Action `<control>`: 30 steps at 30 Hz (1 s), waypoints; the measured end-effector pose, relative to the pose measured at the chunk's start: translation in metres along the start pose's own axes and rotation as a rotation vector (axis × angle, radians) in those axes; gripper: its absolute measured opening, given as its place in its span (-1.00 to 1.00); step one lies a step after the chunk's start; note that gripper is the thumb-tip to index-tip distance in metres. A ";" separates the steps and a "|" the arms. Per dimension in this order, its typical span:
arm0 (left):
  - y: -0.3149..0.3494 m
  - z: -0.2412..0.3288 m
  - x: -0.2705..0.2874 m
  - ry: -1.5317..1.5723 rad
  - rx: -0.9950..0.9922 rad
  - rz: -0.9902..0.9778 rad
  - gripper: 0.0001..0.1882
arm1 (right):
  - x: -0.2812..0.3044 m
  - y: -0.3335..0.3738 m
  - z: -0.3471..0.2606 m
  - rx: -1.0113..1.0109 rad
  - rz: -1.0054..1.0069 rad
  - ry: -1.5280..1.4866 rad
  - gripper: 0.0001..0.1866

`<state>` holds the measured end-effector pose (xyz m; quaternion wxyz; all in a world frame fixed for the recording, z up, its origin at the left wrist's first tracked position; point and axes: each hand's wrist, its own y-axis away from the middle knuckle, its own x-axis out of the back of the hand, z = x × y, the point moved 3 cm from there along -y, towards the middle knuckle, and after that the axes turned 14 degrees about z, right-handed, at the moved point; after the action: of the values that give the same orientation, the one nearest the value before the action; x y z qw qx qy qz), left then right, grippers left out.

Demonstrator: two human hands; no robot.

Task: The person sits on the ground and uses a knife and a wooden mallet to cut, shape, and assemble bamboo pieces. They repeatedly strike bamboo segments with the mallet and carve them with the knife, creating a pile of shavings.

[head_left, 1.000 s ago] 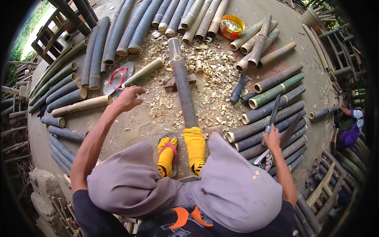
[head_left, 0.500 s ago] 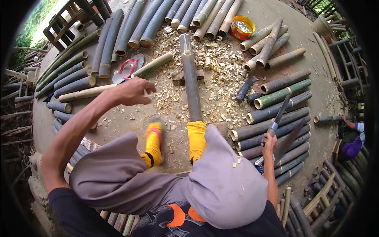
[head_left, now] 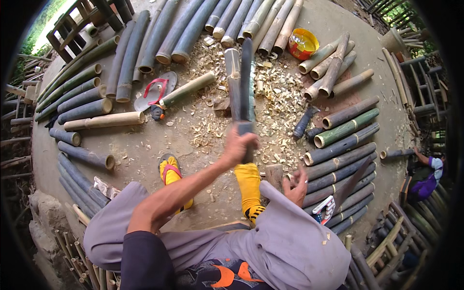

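Observation:
My left hand is closed round the handle of a machete, whose dark blade points away from me. Directly behind the blade, a dark bamboo pole runs lengthwise, its paler far end shaved and resting by a wooden block. Its near end meets my yellow-socked right foot. Beside my right knee, my right hand holds nothing; its fingers are apart and slightly blurred. A second wooden block stands between that hand and the foot.
Pale chips litter the floor. Bamboo lengths lie left, ahead and right, including a green one. A red-yellow bucket, a sandal, and a dark tool with orange lie about. Another person sits far right.
The machete has gone from my right hand to my left, now over the bamboo pole. My left arm has swung right; my right hand has moved inward, and my left foot has shifted left.

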<state>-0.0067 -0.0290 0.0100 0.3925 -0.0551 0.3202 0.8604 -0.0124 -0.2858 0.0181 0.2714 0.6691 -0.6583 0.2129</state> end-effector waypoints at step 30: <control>-0.085 0.087 0.151 -1.525 -0.447 -0.259 -0.59 | -0.059 -0.102 -0.031 -0.588 -0.503 -0.605 0.01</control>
<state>-0.0361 0.1610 -0.0169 0.5795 0.4336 -0.2247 0.6524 0.0891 -0.2223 -0.0049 0.2884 0.7343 -0.5577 -0.2580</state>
